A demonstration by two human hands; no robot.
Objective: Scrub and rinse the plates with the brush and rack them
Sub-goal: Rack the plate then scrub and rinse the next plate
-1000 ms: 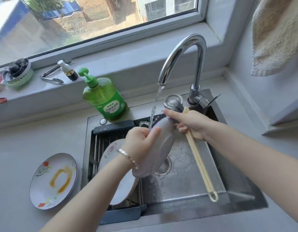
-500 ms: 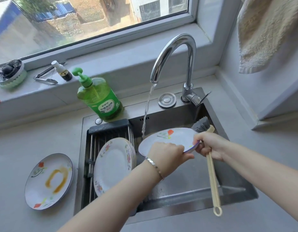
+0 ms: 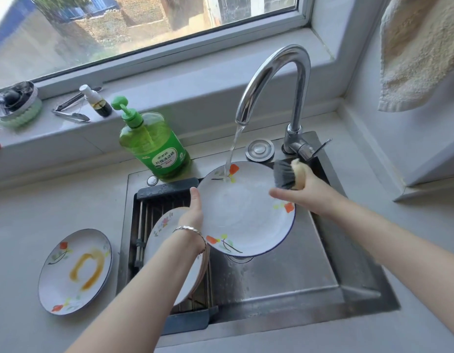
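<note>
A white floral plate [image 3: 242, 212] is held face up over the sink, and tap water lands near its far rim. My left hand [image 3: 194, 212] grips its left edge. My right hand [image 3: 305, 193] grips the dish brush [image 3: 288, 177] by its handle, with the dark bristles just above the plate's right rim and one finger stretched over the plate. Washed plates [image 3: 167, 233] lean in the rack [image 3: 164, 194] on the sink's left side, partly hidden by my left arm. A dirty plate [image 3: 75, 272] with a brown sauce smear lies on the counter at the left.
The chrome tap [image 3: 279, 80] runs above the steel sink [image 3: 310, 281]. A green soap bottle [image 3: 154, 146] stands behind the rack. Tongs [image 3: 70, 110], a small bottle [image 3: 96, 101] and a bowl [image 3: 17, 105] sit on the windowsill. A towel [image 3: 419, 52] hangs at the upper right.
The plate went from on edge under the tap to face up and level. The brush swung from handle-down beside the plate to bristles at the plate's right rim.
</note>
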